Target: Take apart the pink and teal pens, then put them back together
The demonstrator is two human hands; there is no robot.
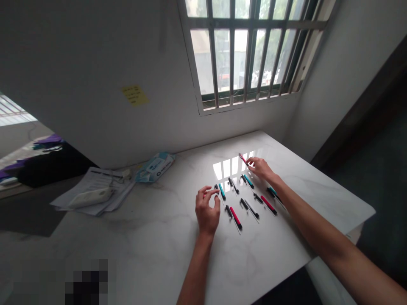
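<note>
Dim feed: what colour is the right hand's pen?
Red pen in the right hand; head view.

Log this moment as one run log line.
left hand pinches small red part | right hand holds red pen | pen parts in rows on white table | wipes pack at left

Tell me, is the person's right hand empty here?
No, the right hand pinches a red pen at its fingertips, just beyond the other pens laid out on the table.
</note>
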